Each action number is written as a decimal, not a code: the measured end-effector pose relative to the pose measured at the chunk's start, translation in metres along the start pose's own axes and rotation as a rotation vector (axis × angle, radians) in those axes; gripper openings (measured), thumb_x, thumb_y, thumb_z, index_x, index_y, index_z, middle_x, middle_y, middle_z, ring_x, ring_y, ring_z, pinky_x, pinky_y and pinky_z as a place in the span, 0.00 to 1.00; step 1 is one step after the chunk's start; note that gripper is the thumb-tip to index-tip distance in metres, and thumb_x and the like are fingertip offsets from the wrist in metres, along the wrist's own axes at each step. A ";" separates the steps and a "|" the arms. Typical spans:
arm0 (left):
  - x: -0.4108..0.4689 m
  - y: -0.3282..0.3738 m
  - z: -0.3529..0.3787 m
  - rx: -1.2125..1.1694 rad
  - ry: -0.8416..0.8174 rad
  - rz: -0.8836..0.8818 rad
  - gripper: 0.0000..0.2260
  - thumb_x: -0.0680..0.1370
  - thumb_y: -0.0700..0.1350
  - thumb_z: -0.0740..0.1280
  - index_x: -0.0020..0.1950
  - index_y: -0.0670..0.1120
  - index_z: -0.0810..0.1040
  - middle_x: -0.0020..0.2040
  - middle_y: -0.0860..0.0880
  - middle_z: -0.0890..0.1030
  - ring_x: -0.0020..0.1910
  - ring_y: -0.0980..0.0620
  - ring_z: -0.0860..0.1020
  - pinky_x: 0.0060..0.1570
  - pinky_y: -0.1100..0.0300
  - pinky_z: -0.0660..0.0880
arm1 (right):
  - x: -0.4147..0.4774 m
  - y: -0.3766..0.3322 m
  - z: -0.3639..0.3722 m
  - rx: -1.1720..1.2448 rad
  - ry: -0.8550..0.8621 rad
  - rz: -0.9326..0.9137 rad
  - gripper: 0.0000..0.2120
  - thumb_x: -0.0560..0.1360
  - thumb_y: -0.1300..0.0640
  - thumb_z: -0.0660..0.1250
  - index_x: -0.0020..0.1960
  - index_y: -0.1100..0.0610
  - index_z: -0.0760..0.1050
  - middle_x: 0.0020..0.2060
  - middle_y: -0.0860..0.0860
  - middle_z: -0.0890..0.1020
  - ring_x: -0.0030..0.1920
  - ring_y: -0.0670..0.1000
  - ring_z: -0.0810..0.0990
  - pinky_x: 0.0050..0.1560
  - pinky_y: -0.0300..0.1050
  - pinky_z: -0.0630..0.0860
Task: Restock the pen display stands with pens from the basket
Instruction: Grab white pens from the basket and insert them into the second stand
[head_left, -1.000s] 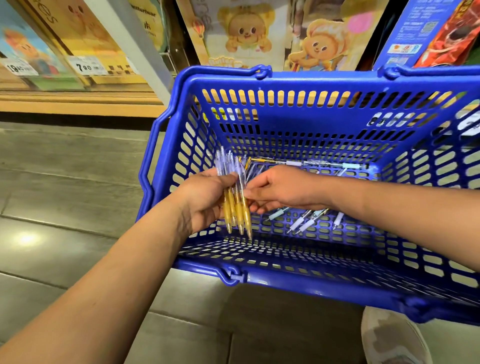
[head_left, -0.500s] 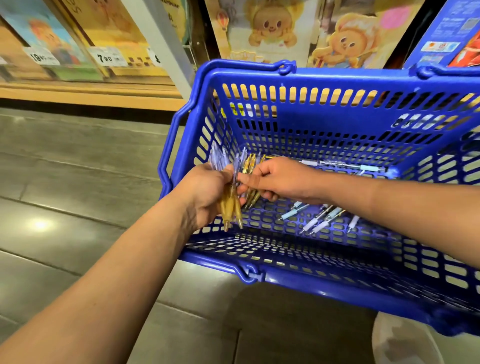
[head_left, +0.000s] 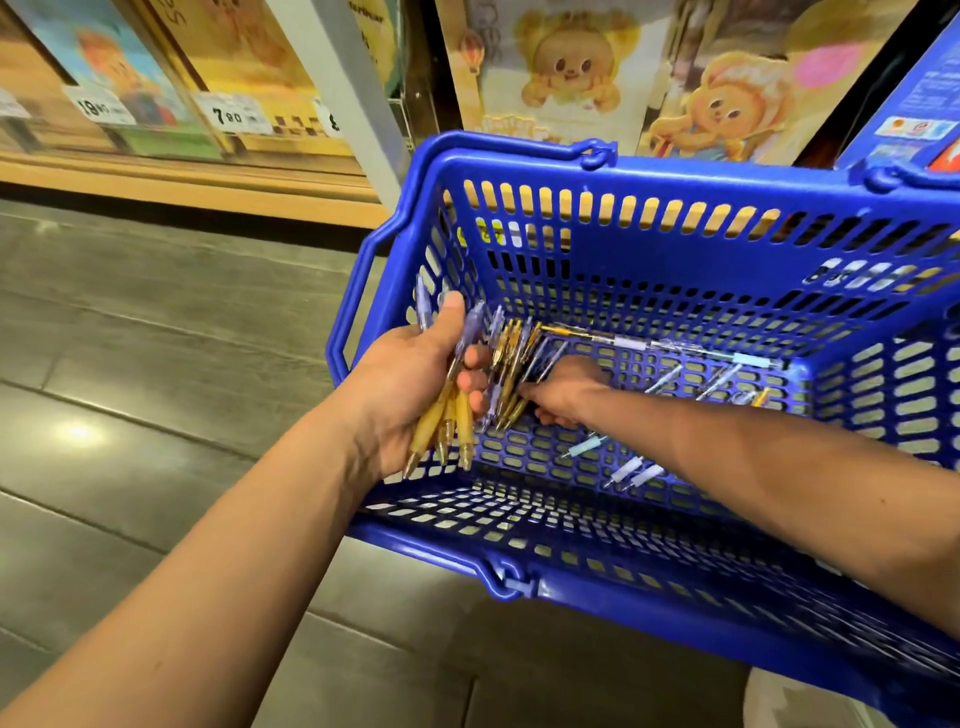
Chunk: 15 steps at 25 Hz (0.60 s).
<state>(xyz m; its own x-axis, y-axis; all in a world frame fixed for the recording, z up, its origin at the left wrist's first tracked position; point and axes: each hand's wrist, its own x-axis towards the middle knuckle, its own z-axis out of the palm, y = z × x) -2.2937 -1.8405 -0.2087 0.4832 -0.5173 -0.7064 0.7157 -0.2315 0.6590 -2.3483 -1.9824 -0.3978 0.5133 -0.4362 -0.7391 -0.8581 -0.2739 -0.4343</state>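
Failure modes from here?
1. Left hand grips a splayed bundle of yellow pens; one may slip out into the basket.
2. Right hand is at a second bunch; its hold is unclear, so those might scatter among the loose pale pens.

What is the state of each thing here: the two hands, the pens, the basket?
Basket: handles folded down.
Left hand: grips yellow pens, tips down.
Right hand: in the basket, at a second bunch; grip unclear.
Loose pens: lying on the basket bottom.
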 end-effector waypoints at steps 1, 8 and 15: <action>0.000 -0.002 0.000 0.009 -0.002 0.004 0.14 0.83 0.55 0.62 0.46 0.46 0.71 0.32 0.50 0.69 0.26 0.55 0.66 0.25 0.63 0.70 | 0.000 -0.002 0.000 0.017 -0.001 0.011 0.19 0.76 0.43 0.71 0.39 0.59 0.84 0.34 0.53 0.87 0.29 0.50 0.82 0.32 0.42 0.81; 0.008 -0.007 0.003 0.163 0.066 -0.036 0.07 0.81 0.45 0.69 0.51 0.41 0.78 0.33 0.47 0.79 0.26 0.53 0.75 0.25 0.62 0.76 | -0.005 0.012 -0.023 0.155 -0.069 0.005 0.13 0.78 0.50 0.71 0.50 0.61 0.82 0.41 0.54 0.87 0.37 0.48 0.85 0.39 0.40 0.83; 0.025 -0.020 0.011 0.194 0.194 -0.027 0.09 0.86 0.47 0.60 0.60 0.42 0.70 0.44 0.43 0.85 0.35 0.48 0.83 0.38 0.52 0.82 | -0.061 0.031 -0.061 0.557 -0.573 -0.284 0.08 0.81 0.57 0.67 0.54 0.61 0.80 0.48 0.59 0.86 0.46 0.53 0.85 0.50 0.44 0.83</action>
<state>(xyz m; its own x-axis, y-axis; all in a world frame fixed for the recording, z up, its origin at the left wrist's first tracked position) -2.3015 -1.8573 -0.2366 0.5664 -0.3458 -0.7480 0.6282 -0.4063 0.6635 -2.4053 -2.0166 -0.3342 0.7533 0.1277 -0.6452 -0.6558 0.2208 -0.7219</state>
